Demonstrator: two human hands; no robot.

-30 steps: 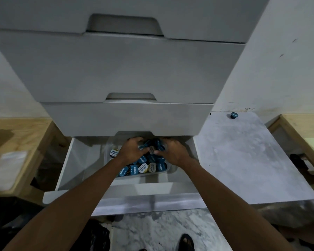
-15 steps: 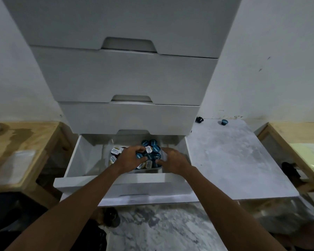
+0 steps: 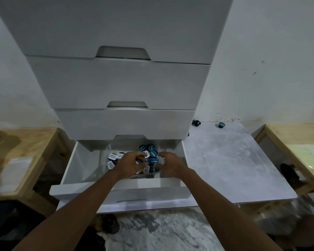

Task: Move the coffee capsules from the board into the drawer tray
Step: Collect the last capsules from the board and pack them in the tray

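Note:
The bottom drawer (image 3: 83, 178) of the white cabinet is pulled out. Inside stands a clear tray (image 3: 107, 149) heaped with several blue and white-topped coffee capsules (image 3: 150, 151). My left hand (image 3: 130, 163) rests on the heap with curled fingers touching capsules. My right hand (image 3: 169, 164) hovers at the heap's right side, fingers spread and holding nothing. On the grey marble board (image 3: 228, 163) to the right, a blue capsule (image 3: 221, 125) lies near the wall and a dark capsule (image 3: 197, 122) lies beside the cabinet.
Closed drawers of the cabinet (image 3: 123, 84) tower above the open one. Wooden tables stand at the left (image 3: 20, 151) and right (image 3: 297, 142). A dark object (image 3: 290, 173) lies right of the board. Marble floor and a shoe (image 3: 110, 223) show below.
My view has pulled back and up from the drawer. Both hands have loosened over the heap; my right hand has spread its fingers and drawn slightly to the right.

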